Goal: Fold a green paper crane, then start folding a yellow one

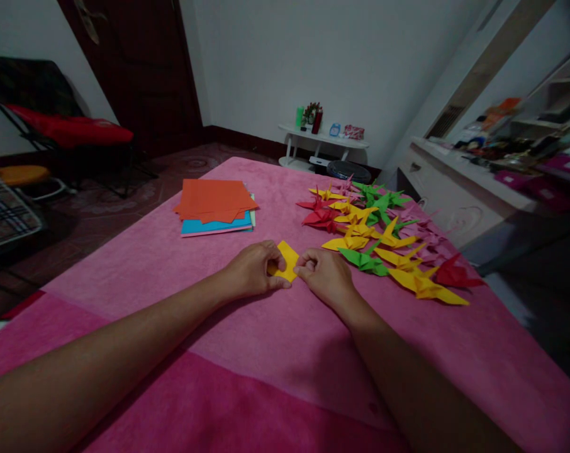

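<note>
A small piece of folded yellow paper (287, 258) is held between my two hands above the pink cloth. My left hand (257, 270) grips its left side, fingers curled over the top and thumb along the lower edge. On the right edge, my right hand (326, 274) pinches the paper between thumb and curled fingers. Just beyond the right hand, several folded paper cranes (353, 229) in yellow, green, red and pink stand in a cluster. To the left, farther back, lies a stack of square paper (214, 198), orange on top with blue beneath.
A pink cloth (138, 270) covers the table. Behind it stands a white shelf (327, 136) with small items. A dresser (459, 182) cluttered with objects is on the right. A chair with a red cushion (70, 129) and a round stool (21, 175) are on the left.
</note>
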A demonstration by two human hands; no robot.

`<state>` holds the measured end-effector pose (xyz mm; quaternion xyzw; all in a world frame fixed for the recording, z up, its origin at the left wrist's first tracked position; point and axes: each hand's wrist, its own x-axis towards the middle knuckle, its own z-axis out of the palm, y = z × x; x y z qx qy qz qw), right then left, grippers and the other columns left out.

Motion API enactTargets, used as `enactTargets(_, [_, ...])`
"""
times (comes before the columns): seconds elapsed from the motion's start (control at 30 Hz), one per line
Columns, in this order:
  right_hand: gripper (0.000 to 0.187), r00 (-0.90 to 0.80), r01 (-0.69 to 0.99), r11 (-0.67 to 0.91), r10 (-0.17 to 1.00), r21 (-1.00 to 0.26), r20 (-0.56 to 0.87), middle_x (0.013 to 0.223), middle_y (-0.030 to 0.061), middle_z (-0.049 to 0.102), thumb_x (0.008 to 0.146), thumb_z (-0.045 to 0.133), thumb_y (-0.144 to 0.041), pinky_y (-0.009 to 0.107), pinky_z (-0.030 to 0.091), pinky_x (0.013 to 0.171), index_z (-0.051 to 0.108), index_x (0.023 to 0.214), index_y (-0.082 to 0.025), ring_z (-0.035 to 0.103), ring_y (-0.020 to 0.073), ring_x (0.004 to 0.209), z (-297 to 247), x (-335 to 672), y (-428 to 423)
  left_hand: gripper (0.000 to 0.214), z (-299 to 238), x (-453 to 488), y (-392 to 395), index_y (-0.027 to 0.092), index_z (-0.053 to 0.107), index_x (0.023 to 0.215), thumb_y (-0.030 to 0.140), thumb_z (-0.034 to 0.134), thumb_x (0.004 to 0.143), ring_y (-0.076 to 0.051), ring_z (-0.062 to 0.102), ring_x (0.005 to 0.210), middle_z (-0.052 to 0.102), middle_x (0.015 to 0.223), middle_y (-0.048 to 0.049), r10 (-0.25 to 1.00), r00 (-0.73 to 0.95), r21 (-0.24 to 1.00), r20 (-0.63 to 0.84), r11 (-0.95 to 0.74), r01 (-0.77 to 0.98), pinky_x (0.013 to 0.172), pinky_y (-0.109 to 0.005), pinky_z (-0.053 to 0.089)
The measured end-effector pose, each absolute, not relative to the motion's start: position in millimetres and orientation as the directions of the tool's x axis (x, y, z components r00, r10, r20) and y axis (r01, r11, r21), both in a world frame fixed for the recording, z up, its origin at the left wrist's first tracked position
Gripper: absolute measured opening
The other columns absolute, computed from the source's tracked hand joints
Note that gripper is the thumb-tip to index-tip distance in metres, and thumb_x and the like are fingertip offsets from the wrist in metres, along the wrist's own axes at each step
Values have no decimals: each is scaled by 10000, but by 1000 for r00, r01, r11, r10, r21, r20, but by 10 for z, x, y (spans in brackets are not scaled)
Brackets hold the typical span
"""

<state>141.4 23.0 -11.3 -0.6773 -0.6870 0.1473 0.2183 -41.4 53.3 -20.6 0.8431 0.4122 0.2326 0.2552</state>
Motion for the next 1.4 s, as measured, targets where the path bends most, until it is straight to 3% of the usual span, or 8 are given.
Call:
enactTargets(0.17, [263,20,869,9,998,-495,55,676,-39,639,586,778,-392,239,252,484,667,780,-255,514,115,555,-95,1362,179,505,-175,-414,561,158,623,833,532,800,545,-143,518,698,583,820,-30,796,586,593,152,-547,590,618,-247,375])
enactTargets(0.27, [278,40,895,-9,997,-446,59,676,-31,638,575,791,-411,244,249,491,644,747,-249,525,126,578,-89,1346,181,584,-182,-422,594,157,626,862,595,788,511,-148,517,695,591,820,-32,790,598,594,136,-548,589,607,-245,361])
enactTargets(0.47, [205,100,920,-65,992,-385,71,682,-9,642,682,735,-391,253,251,503,611,693,-228,557,142,608,-95,1405,301,314,-245,-431,695,154,640,988,353,682,750,-122,509,649,598,770,-10,791,588,603,170,-555,572,583,-227,344])
enactTargets(0.73, [111,103,968,-60,981,-242,166,753,40,684,808,631,-323,281,299,553,589,812,-221,622,195,708,-156,1416,347,325,-189,-427,656,271,647,1160,356,451,915,-186,582,811,608,941,-66,835,531,213,146,-551,807,584,-266,317])
enactTargets(0.83, [94,86,982,-52,979,-180,182,816,72,704,852,580,-296,292,323,590,584,894,-212,648,213,768,-168,1368,304,439,-143,-403,574,268,613,1207,519,448,887,-223,589,859,596,997,-90,835,529,135,153,-547,826,605,-283,345])
enactTargets(1.0, [106,57,991,-33,981,-127,186,805,51,714,891,507,-267,285,342,599,566,968,-225,667,214,776,-171,1297,215,854,-117,-398,499,245,548,1285,825,452,666,-262,578,926,578,1036,-105,818,554,139,158,-573,807,705,-319,407])
enactTargets(1.27, [96,-16,993,40,979,-114,203,862,9,721,882,502,-264,280,324,581,581,937,-257,661,196,773,-153,1301,152,413,-177,-376,618,342,578,1242,515,437,894,-206,609,857,600,994,-53,871,469,127,144,-487,864,586,-273,343])
enactTargets(1.4, [104,-38,991,64,974,-114,222,851,11,722,872,499,-237,286,297,569,600,894,-251,657,191,770,-141,1301,139,364,-168,-378,681,345,623,1188,459,404,920,-206,613,815,604,966,-55,915,376,111,148,-393,913,558,-270,324])
